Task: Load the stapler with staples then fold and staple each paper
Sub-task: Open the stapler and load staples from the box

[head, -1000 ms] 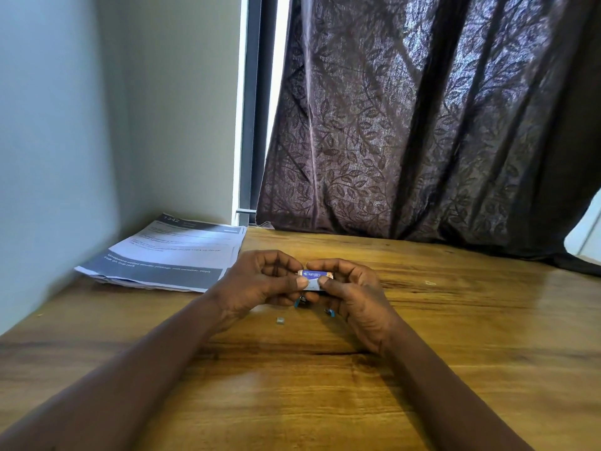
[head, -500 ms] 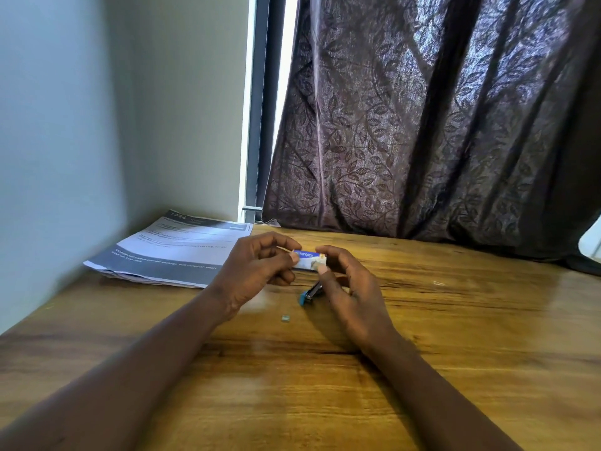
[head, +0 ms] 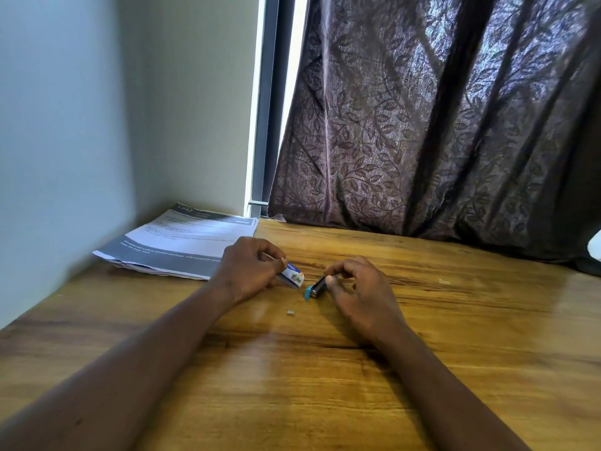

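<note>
My left hand (head: 248,270) pinches a small blue-and-white staple box (head: 292,274), tilted with its open end pointing down to the right. My right hand (head: 359,289) curls over a small black stapler with a blue end (head: 314,288) that lies on the wooden table (head: 455,336); thumb and fingers grip its far end. A short strip of staples (head: 290,312) lies loose on the table just in front of both hands. A stack of printed papers (head: 182,242) lies at the back left, partly behind my left hand.
A wall runs along the table's left side. A dark patterned curtain (head: 439,141) hangs behind the table's far edge. A tiny scrap (head: 444,281) lies on the wood to the right of my right hand.
Both hands held the staple box together a second ago. My right hand has let go of it and dropped onto the stapler, while my left hand has lowered the box leftward.
</note>
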`<action>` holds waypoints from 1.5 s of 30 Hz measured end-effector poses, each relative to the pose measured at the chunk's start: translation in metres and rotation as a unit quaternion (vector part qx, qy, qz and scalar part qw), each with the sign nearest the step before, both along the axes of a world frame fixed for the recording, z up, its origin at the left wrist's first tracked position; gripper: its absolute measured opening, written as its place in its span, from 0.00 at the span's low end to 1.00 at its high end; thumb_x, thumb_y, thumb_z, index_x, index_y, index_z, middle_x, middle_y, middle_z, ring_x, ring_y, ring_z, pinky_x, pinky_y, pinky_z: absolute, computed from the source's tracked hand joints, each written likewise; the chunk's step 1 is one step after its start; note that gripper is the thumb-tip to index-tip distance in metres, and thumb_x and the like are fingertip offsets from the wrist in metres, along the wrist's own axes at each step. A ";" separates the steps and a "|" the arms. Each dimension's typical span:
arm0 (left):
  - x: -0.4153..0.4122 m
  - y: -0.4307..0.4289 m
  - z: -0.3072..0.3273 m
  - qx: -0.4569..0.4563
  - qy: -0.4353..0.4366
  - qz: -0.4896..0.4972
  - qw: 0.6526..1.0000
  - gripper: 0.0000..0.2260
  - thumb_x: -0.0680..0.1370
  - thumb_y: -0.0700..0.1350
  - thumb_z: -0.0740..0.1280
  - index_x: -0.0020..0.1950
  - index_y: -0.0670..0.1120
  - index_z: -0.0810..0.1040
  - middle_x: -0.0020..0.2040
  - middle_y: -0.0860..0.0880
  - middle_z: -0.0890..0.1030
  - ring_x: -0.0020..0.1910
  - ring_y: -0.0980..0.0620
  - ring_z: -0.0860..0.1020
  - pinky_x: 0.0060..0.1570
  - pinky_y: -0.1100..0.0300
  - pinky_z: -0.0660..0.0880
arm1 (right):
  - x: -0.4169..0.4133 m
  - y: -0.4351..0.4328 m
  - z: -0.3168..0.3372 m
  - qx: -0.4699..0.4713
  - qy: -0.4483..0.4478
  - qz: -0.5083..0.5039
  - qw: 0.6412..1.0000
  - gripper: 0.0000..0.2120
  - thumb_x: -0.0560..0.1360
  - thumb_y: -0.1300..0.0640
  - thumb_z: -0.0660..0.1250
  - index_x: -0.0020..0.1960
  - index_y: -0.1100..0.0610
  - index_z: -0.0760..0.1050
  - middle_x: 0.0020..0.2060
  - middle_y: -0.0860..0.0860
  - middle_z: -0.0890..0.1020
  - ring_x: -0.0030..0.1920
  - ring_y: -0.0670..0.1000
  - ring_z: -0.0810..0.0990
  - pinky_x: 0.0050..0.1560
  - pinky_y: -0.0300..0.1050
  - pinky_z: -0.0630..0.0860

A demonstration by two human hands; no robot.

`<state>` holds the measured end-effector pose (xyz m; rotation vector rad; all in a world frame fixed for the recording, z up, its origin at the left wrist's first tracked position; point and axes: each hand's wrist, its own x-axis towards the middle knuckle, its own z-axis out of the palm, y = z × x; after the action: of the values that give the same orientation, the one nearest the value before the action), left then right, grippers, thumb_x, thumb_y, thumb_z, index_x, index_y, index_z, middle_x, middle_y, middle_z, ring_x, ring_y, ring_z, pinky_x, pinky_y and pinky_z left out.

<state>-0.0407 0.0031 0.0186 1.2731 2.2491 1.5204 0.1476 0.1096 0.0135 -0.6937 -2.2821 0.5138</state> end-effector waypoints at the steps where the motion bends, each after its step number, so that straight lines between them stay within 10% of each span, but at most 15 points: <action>1: 0.000 0.000 0.000 -0.023 0.045 0.006 0.999 0.02 0.77 0.49 0.75 0.47 0.52 0.86 0.35 0.56 0.83 0.36 0.58 0.82 0.33 0.69 0.71 | 0.000 0.001 0.000 0.002 -0.013 -0.005 1.000 0.03 0.78 0.54 0.69 0.50 0.46 0.80 0.50 0.42 0.77 0.55 0.45 0.76 0.58 0.46 0.75; 18: -0.001 0.000 -0.003 -0.099 0.160 -0.005 0.982 0.14 0.74 0.63 0.72 0.48 0.54 0.84 0.42 0.55 0.82 0.44 0.56 0.79 0.43 0.59 0.75 | 0.003 0.000 0.003 0.027 -0.180 -0.101 0.978 0.23 0.74 0.37 0.68 0.65 0.41 0.70 0.50 0.45 0.80 0.53 0.49 0.77 0.52 0.50 0.79; 23: 0.001 -0.003 0.001 -0.107 0.190 -0.031 0.975 0.10 0.75 0.53 0.73 0.55 0.52 0.84 0.46 0.54 0.83 0.47 0.55 0.80 0.48 0.57 0.78 | 0.003 -0.001 0.003 0.031 -0.181 -0.096 0.978 0.23 0.75 0.41 0.68 0.67 0.43 0.69 0.48 0.46 0.80 0.49 0.50 0.78 0.46 0.47 0.75; 34: 0.021 -0.002 0.002 0.002 0.239 -0.137 0.961 0.20 0.73 0.56 0.77 0.64 0.57 0.80 0.51 0.61 0.77 0.45 0.61 0.77 0.44 0.68 0.74 | 0.005 -0.001 0.005 0.050 0.008 -0.111 0.992 0.06 0.74 0.48 0.69 0.49 0.47 0.77 0.39 0.45 0.82 0.42 0.46 0.79 0.46 0.53 0.80; 40: 0.026 -0.001 0.003 0.086 0.225 -0.150 0.959 0.19 0.74 0.55 0.76 0.64 0.56 0.80 0.52 0.60 0.80 0.44 0.59 0.80 0.43 0.70 0.75 | 0.006 -0.007 0.007 0.039 0.101 -0.038 0.993 0.04 0.72 0.53 0.72 0.41 0.49 0.77 0.31 0.45 0.79 0.34 0.45 0.77 0.34 0.38 0.73; 45: 0.025 -0.001 0.007 0.144 0.226 -0.117 0.956 0.07 0.79 0.48 0.72 0.57 0.51 0.82 0.49 0.58 0.82 0.44 0.57 0.81 0.43 0.69 0.76 | -0.002 -0.009 0.004 -0.141 0.224 0.056 0.963 0.02 0.72 0.58 0.70 0.41 0.54 0.78 0.33 0.56 0.82 0.35 0.58 0.81 0.37 0.55 0.79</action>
<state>-0.0153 0.0025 0.0253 2.0772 2.0495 1.6393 0.1458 0.1004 0.0172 -0.5183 -1.8442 0.9604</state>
